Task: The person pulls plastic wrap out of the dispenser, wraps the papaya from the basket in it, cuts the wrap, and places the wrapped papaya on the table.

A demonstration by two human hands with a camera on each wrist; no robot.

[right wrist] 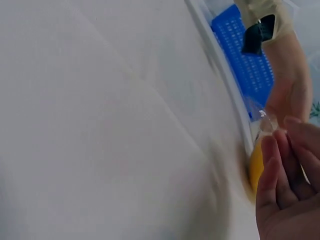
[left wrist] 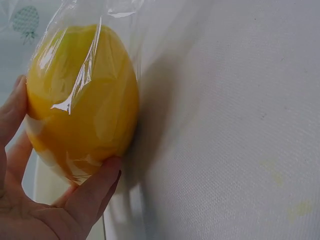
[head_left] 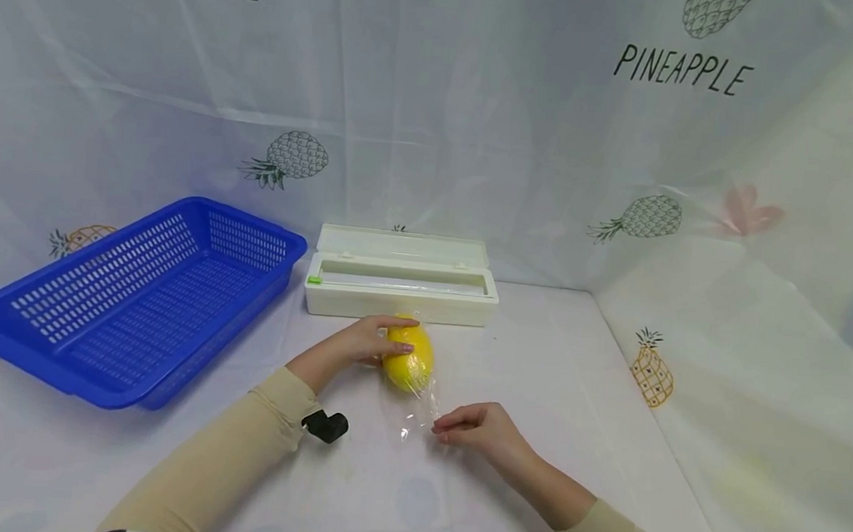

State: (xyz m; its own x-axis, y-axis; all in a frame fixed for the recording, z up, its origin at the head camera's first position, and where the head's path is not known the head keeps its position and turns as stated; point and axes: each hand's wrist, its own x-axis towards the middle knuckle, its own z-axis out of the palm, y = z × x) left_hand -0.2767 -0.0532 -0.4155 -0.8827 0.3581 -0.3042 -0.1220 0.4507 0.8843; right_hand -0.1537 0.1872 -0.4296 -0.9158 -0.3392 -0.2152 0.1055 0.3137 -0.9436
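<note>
A yellow oval fruit [head_left: 413, 367], its exact kind unclear, is wrapped in clear cling film [head_left: 423, 403]. My left hand [head_left: 370, 341] grips it from the left, fingers and thumb curled about its end. Close up in the left wrist view, the shiny film lies creased over the fruit [left wrist: 87, 95]. To the lower right, my right hand [head_left: 484, 431] pinches the loose tail of film between thumb and fingertips. The right wrist view shows those fingers bunched together beside the film [right wrist: 265, 119], partly hiding the fruit [right wrist: 255, 167].
Behind the hands stands a white cling film dispenser [head_left: 401, 304] with its lid [head_left: 403, 246] raised. A blue plastic basket [head_left: 145, 302] sits at the left. White cloth covers the table [head_left: 554, 360], and a pineapple-print curtain [head_left: 438, 117] hangs at the back.
</note>
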